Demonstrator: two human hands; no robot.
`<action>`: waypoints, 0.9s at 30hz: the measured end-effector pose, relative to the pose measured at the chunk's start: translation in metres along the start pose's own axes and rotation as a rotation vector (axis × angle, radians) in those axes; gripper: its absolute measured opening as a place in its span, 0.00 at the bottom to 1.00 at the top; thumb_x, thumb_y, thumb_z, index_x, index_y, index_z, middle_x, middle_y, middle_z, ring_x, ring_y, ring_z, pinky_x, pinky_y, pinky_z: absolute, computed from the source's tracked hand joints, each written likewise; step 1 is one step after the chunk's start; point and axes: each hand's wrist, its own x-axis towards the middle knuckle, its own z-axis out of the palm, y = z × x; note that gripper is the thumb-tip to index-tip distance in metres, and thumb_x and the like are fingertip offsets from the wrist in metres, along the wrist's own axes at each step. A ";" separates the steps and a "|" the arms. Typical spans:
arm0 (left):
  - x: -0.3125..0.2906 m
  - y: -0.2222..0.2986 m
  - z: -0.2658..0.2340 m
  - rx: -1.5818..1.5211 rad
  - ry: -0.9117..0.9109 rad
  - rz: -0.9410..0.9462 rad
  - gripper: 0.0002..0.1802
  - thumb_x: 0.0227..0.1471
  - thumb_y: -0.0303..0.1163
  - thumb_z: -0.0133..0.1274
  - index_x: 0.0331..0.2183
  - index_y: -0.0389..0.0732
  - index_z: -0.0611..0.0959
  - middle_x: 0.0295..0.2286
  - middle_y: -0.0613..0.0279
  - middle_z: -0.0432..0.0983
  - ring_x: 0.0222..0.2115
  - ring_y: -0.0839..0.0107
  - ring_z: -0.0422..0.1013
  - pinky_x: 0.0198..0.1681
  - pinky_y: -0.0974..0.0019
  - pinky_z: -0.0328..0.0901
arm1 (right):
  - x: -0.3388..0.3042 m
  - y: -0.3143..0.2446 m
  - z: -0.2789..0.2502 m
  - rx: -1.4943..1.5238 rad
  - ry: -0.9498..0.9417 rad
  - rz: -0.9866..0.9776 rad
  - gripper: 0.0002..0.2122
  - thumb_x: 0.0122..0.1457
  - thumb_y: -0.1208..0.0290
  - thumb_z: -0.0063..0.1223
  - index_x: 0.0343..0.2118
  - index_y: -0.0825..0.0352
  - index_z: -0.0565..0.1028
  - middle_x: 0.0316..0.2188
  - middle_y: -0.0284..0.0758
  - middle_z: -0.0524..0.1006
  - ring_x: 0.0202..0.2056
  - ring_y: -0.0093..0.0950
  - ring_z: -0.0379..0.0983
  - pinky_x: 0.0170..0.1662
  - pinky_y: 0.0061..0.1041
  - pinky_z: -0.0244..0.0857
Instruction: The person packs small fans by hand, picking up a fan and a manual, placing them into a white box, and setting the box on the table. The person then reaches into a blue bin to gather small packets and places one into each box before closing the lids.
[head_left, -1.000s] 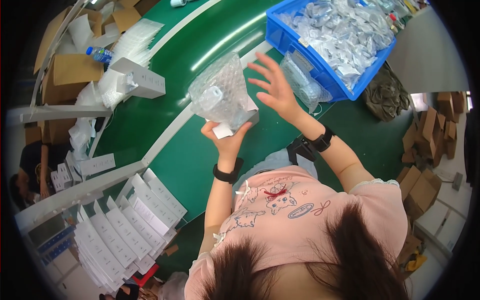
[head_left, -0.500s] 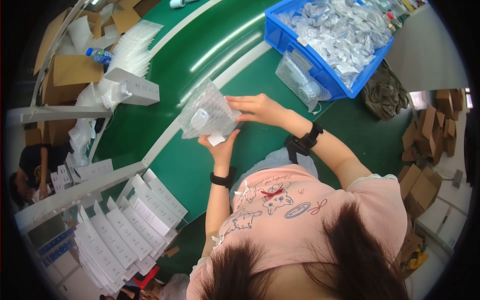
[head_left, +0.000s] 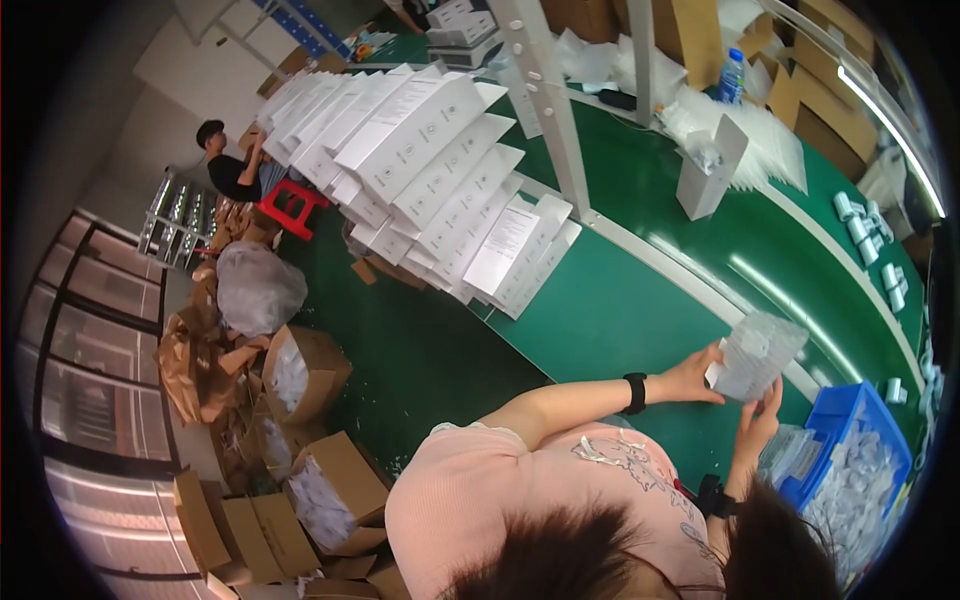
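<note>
Clearly visible at right, the left hand (head_left: 690, 378) and right hand (head_left: 757, 425) together hold a clear plastic pouch (head_left: 757, 353) above the green surface (head_left: 610, 320); the left grip pinches its near edge, the right grip closes on its lower corner from below. Risk: the film looks slick and the hold is at the edges only, so the pouch could slip or its contents shift toward one end. The blue bin (head_left: 850, 440) of similar pouches sits just beside the right hand and could be knocked. Surface: a long green belt-like bench with white rails, carrying a fanned row of flat white boxes (head_left: 450, 190). Room: open cardboard cartons (head_left: 320, 490) on the floor; another person (head_left: 235, 170) works well apart by a red stool (head_left: 295, 205).
</note>
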 end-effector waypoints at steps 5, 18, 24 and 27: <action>0.018 0.009 -0.004 -0.037 0.009 0.401 0.45 0.29 0.35 0.65 0.48 0.46 0.57 0.52 0.46 0.50 0.51 0.47 0.52 0.50 0.53 0.54 | -0.001 -0.011 -0.011 0.078 0.003 0.411 0.23 0.52 0.80 0.41 0.53 0.66 0.58 0.35 0.42 0.73 0.30 0.27 0.72 0.31 0.22 0.65; 0.029 0.054 -0.041 0.112 -0.125 0.460 0.27 0.31 0.29 0.61 0.40 0.43 0.73 0.52 0.47 0.48 0.51 0.49 0.52 0.51 0.54 0.53 | -0.049 0.101 -0.248 -0.942 -0.154 0.495 0.26 0.45 0.76 0.51 0.50 0.71 0.62 0.47 0.47 0.67 0.48 0.42 0.63 0.50 0.33 0.56; 0.035 0.086 -0.045 0.224 -0.092 0.381 0.18 0.32 0.28 0.59 0.32 0.38 0.76 0.50 0.47 0.51 0.49 0.50 0.55 0.50 0.54 0.55 | -0.117 0.199 -0.306 -0.964 -0.433 0.663 0.25 0.38 0.73 0.57 0.43 0.73 0.67 0.38 0.48 0.70 0.39 0.43 0.67 0.44 0.34 0.59; 0.036 0.091 -0.042 0.246 -0.082 0.372 0.15 0.33 0.27 0.58 0.29 0.37 0.75 0.49 0.47 0.53 0.48 0.50 0.56 0.48 0.55 0.57 | -0.129 0.211 -0.313 -0.988 -0.519 0.656 0.24 0.36 0.72 0.58 0.40 0.74 0.69 0.34 0.48 0.71 0.35 0.43 0.68 0.41 0.34 0.61</action>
